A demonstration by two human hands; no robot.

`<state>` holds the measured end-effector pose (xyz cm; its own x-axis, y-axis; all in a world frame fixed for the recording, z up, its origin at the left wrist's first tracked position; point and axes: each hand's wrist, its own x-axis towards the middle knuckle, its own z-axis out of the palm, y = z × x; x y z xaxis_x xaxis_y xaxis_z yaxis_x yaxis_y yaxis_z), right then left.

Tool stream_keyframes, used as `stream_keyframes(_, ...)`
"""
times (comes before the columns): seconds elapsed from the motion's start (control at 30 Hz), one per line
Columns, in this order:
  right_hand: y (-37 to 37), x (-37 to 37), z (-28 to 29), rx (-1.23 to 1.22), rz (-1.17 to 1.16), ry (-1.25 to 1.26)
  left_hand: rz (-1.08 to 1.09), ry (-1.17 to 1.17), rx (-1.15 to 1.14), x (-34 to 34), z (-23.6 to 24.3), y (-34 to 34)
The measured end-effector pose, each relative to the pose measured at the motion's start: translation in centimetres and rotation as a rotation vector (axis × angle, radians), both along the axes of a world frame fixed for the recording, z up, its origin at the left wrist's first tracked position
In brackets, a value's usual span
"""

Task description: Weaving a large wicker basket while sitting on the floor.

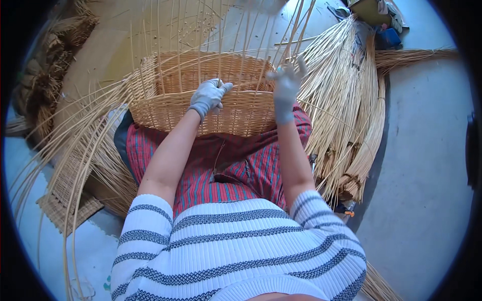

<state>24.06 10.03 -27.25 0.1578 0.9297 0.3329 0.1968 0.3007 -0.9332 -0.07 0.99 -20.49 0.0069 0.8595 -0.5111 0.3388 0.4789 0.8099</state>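
A partly woven wicker basket [201, 116] rests across my lap, with upright stakes rising from its walls. My left hand [208, 96], in a grey glove, is closed over the middle of the near rim, its thumb pointing right along the weave. At the basket's right end my right hand [285, 90], gloved too, is raised with fingers apart and somewhat blurred. Several long thin canes [301, 25] stand up just beyond it; no cane shows clearly in its fingers. Long loose canes [83, 145] trail from the basket's left end.
A large bundle of pale canes [336, 95] lies on the floor at the right, beside a blue container [388, 37]. Another dark brown bundle [37, 90] lies far left. A flat woven piece [70, 208] lies at the lower left. Trimmings lie scattered on the tan sheet [115, 40].
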Motion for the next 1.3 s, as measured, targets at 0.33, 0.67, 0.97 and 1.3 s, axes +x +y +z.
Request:
stream_keyframes(0.33, -7.8, 3.6, 5.9, -0.262, -0.093, 0.357, 0.015, -0.078, 0.203, 7.4, 1.0, 0.5)
stream_keyframes(0.67, -6.2, 12.3, 0.0, 0.032, -0.151, 0.221, -0.043, -0.151, 0.023, 9.6, -1.0, 2.9)
stream_keyframes(0.97, -12.2, -0.6, 5.1, -0.454, 0.012, -0.579, 0.295, -0.338, 0.574, -1.2, -4.2, -9.0)
stream_keyframes(1.3, -21.6, -23.3, 9.4, -0.305, 0.98, -0.415, 0.894, -0.232, 0.909, -27.5, -3.7, -17.4)
